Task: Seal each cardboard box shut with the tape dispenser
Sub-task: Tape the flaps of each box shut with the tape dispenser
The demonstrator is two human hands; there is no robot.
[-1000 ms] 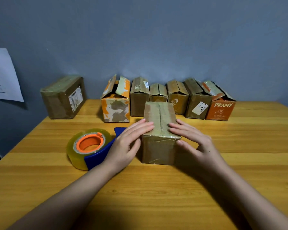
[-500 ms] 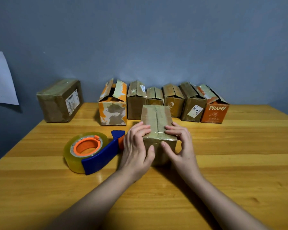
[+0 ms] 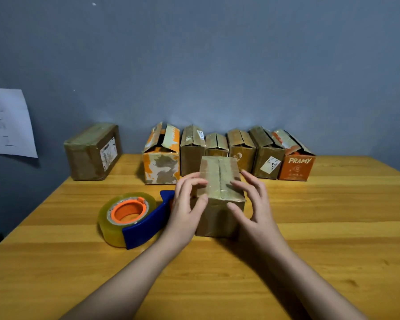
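Both grips are on the taped cardboard box (image 3: pixel 219 197) in front of me on the wooden surface (image 3: pixel 310 239): my left hand (image 3: pixel 185 209) and right hand (image 3: pixel 254 206) curl round its near top corners, thumbs pressing its front face. Just left of it, touching nothing else I can see, lies the blue tape dispenser (image 3: pixel 134 218). Farther back, six unsealed boxes (image 3: pixel 229 153) line the wall, with a taped brown box (image 3: pixel 92 153) apart at far left.

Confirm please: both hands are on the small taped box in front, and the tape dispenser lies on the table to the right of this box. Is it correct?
Not quite. In the head view the tape dispenser lies to the left of the box, beside the left hand. The rest holds: the right hand is on that box too.
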